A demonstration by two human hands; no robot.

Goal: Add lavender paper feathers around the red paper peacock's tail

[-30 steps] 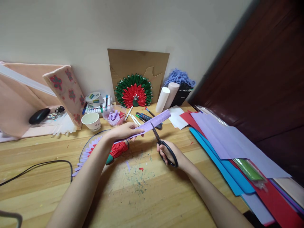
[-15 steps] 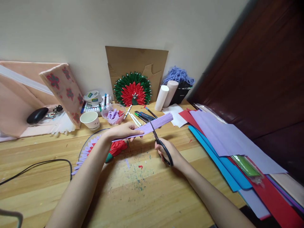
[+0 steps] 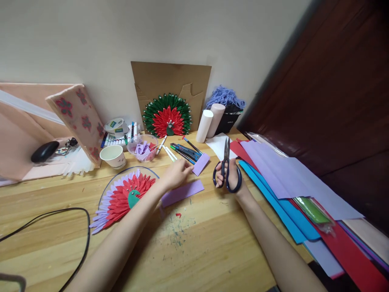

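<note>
My right hand (image 3: 232,178) grips black-handled scissors (image 3: 226,168), blades closed and pointing away from me. My left hand (image 3: 176,173) reaches over the wooden table (image 3: 188,247), fingers loosely curled, their tips at a small cut-off purple piece (image 3: 201,164). A longer purple paper strip (image 3: 182,192) lies flat just below that hand. To the left lies a paper peacock fan (image 3: 121,198) of purple and red petals with a green body.
A green-and-red peacock craft (image 3: 168,115) leans on cardboard at the wall. Pens (image 3: 182,151), a bowl of purple scraps (image 3: 142,148) and a paper cup (image 3: 113,156) stand behind. Coloured paper sheets (image 3: 288,182) cover the right side. A black cable (image 3: 60,227) loops at left.
The strip has been cut in two; both pieces now lie on the table. My left hand let go of it and my right hand lifted the scissors to the right, blades closed.
</note>
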